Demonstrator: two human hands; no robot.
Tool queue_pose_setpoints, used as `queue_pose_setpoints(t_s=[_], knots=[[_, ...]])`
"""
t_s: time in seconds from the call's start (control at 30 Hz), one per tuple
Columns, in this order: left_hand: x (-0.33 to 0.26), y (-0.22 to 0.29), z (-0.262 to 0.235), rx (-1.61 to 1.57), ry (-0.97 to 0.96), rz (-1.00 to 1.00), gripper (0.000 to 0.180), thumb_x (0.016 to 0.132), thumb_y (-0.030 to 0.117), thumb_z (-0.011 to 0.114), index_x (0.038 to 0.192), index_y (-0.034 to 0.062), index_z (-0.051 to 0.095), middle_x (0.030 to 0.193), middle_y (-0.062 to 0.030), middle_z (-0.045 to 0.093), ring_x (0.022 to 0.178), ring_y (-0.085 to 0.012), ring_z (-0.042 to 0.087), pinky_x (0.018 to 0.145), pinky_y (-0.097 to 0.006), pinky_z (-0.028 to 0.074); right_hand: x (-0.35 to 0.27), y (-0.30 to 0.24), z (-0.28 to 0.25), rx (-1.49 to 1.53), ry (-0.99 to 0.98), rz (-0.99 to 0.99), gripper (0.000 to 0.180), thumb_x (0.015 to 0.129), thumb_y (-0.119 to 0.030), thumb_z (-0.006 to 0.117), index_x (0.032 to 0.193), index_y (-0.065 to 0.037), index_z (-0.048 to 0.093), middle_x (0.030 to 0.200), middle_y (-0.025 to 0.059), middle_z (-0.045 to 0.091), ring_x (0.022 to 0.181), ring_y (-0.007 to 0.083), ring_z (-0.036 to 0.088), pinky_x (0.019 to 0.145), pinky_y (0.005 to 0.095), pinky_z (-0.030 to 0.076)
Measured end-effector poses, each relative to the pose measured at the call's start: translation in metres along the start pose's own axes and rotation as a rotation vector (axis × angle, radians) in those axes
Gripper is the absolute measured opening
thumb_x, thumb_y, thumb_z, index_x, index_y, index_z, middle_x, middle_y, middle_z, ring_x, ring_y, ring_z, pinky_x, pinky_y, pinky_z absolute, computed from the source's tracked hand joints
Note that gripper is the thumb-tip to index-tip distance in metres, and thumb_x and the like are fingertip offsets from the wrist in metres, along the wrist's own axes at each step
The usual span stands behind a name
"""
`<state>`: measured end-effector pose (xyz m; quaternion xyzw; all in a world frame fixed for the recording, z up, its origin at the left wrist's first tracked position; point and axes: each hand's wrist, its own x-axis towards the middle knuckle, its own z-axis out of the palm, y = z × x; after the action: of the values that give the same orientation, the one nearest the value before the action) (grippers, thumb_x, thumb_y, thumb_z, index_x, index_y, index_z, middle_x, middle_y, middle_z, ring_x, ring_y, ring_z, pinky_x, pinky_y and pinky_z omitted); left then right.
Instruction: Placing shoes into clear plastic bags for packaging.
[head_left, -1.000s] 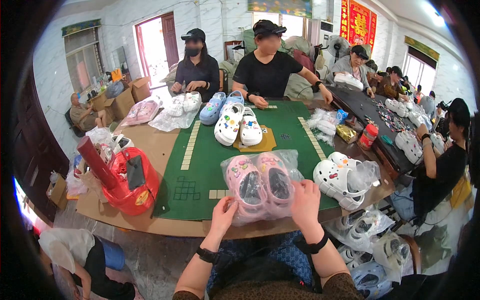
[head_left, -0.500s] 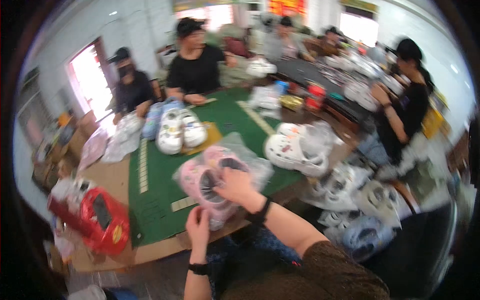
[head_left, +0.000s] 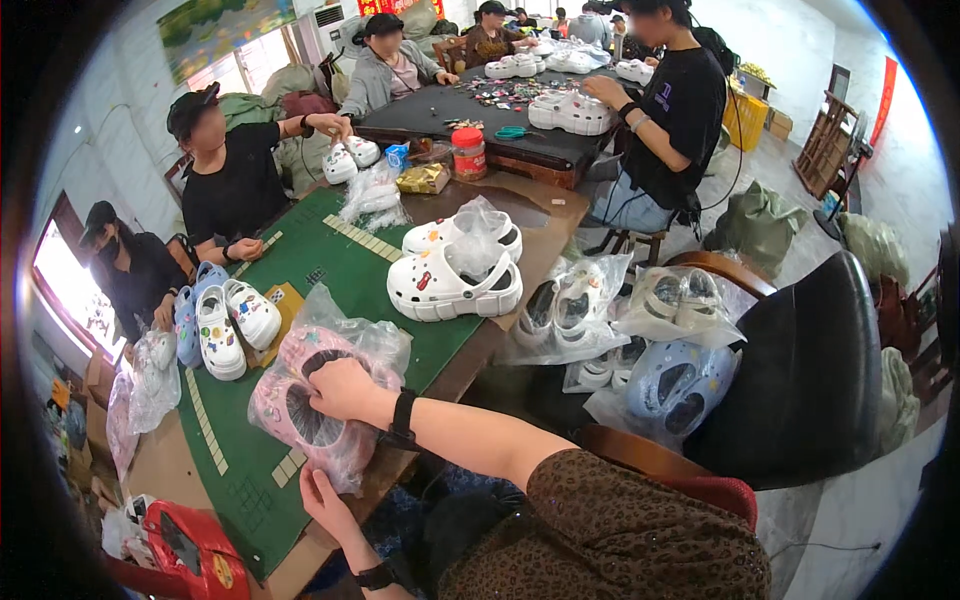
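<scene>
A pair of pink clogs [head_left: 274, 400] lies in a clear plastic bag [head_left: 380, 345] on the green mat [head_left: 235, 500] before me. My right hand [head_left: 345, 388] reaches over the pair, its fingers curled down at the clogs' openings; the fingertips are partly hidden. Close to the near end of the bag is my left hand [head_left: 328, 505], palm up, with the thumb and fingers a little apart. White clogs with colourful charms [head_left: 455, 285] stand to the right, plastic in their openings. Farther left stand another white pair [head_left: 222, 335] and blue clogs [head_left: 187, 325].
A red bag [head_left: 200, 550] lies at the near left. Bagged clogs [head_left: 680, 385] are piled beside a black chair [head_left: 800, 370] on my right. A red-lidded jar [head_left: 468, 153] stands toward the back. Several people work around the tables, including a person in black [head_left: 670, 110].
My view has swung to the right, so the table sits farther left. My right hand stays on the bagged pink clogs; the left stays near their near end. A co-worker's arm now reaches toward white clogs.
</scene>
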<state>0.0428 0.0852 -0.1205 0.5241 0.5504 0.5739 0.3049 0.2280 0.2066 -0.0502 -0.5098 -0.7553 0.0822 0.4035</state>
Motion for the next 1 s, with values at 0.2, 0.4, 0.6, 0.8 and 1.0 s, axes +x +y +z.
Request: queue_pose_setpoints(t_s=[0.2, 0.4, 0.6, 0.8, 1.0], knots=[[0.001, 0.008, 0.003, 0.055, -0.01, 0.012, 0.046, 0.105, 0.029, 0.053, 0.129, -0.01, 0.056, 0.121, -0.0127, 0.063, 0.107, -0.0186, 0.058, 0.095, -0.031, 0.045, 0.0, -0.004, 0.012, -0.117, -0.03, 0.102, 0.037, 0.077, -0.033, 0.07, 0.093, 0.0, 0.065, 0.081, 0.0178, 0.068, 0.077, 0.0357, 0.068, 0.071, 0.0456, 0.054], [0.003, 0.0, 0.0, -0.005, -0.01, 0.006, 0.047, 0.105, 0.031, 0.052, 0.13, -0.0094, 0.055, 0.123, -0.0129, 0.062, 0.108, -0.0191, 0.057, 0.095, -0.031, 0.045, 0.016, 0.003, 0.003, -0.025, -0.191, -0.015, 0.031, 0.076, -0.031, 0.069, 0.083, -0.001, 0.067, 0.077, 0.0189, 0.068, 0.074, 0.0371, 0.068, 0.071, 0.0467, 0.054], [0.001, -0.004, -0.002, -0.089, 0.069, -0.01, 0.046, 0.107, 0.034, 0.046, 0.126, -0.0067, 0.057, 0.123, -0.0135, 0.061, 0.11, -0.0205, 0.058, 0.098, -0.034, 0.045, 0.007, 0.0, -0.006, 0.02, -0.122, 0.025, 0.024, 0.076, -0.025, 0.065, 0.077, -0.001, 0.069, 0.077, 0.0203, 0.069, 0.075, 0.0391, 0.068, 0.07, 0.0477, 0.054], [-0.002, 0.006, -0.002, -0.221, 0.056, -0.081, 0.066, 0.106, 0.055, 0.032, 0.122, -0.0028, 0.059, 0.12, -0.0119, 0.062, 0.11, -0.0238, 0.058, 0.088, -0.038, 0.05, -0.022, 0.009, -0.028, 0.254, 0.144, -0.098, 0.024, 0.081, -0.025, 0.064, 0.077, -0.003, 0.056, 0.073, 0.0186, 0.061, 0.073, 0.041, 0.062, 0.065, 0.051, 0.048], [0.003, -0.016, -0.008, -0.249, 0.146, -0.13, 0.058, 0.105, 0.054, 0.038, 0.111, 0.0022, 0.064, 0.111, -0.0059, 0.065, 0.093, -0.0163, 0.057, 0.066, -0.025, 0.042, -0.074, 0.01, -0.12, 0.407, 0.195, 0.033, 0.023, 0.085, -0.022, 0.062, 0.08, 0.0, 0.06, 0.075, 0.0201, 0.062, 0.069, 0.0334, 0.063, 0.064, 0.0429, 0.048]])
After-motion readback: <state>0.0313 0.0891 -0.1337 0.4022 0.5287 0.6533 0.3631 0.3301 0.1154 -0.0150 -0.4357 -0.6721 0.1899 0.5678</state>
